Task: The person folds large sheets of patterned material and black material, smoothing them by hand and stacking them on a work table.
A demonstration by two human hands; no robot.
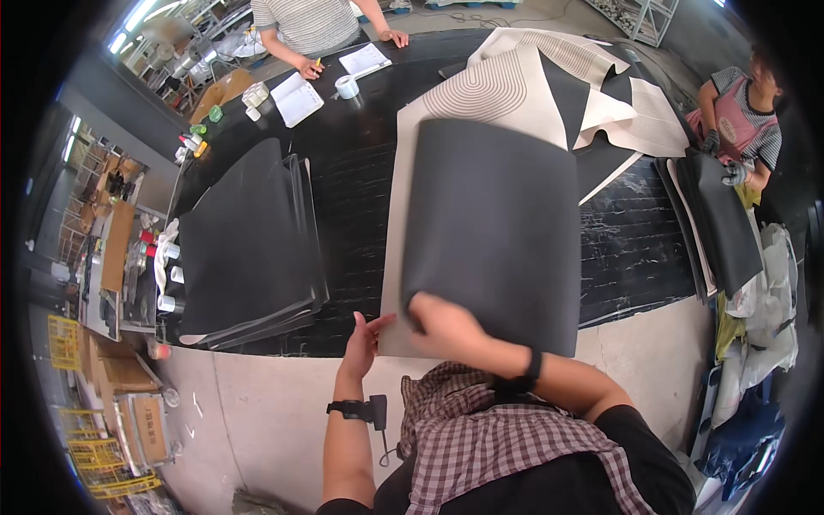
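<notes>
A large dark grey mat (pixel 493 223) is folded over a beige patterned mat (pixel 485 90) on the black table (pixel 360 184). My right hand (pixel 442 324) lies flat on the dark mat's near left corner, pressing it down. My left hand (pixel 365 336) is at the near edge of the beige mat, with its fingers apart and a fingertip touching the mat's corner. Both wrists carry black bands.
A stack of dark mats (pixel 249 245) lies to the left. More beige and dark mats (pixel 618 103) are piled at the far right. A person in an apron (pixel 742 120) handles a mat (pixel 721 219) at right. Another person (pixel 309 26) writes at the far side, beside papers and a tape roll (pixel 346 86).
</notes>
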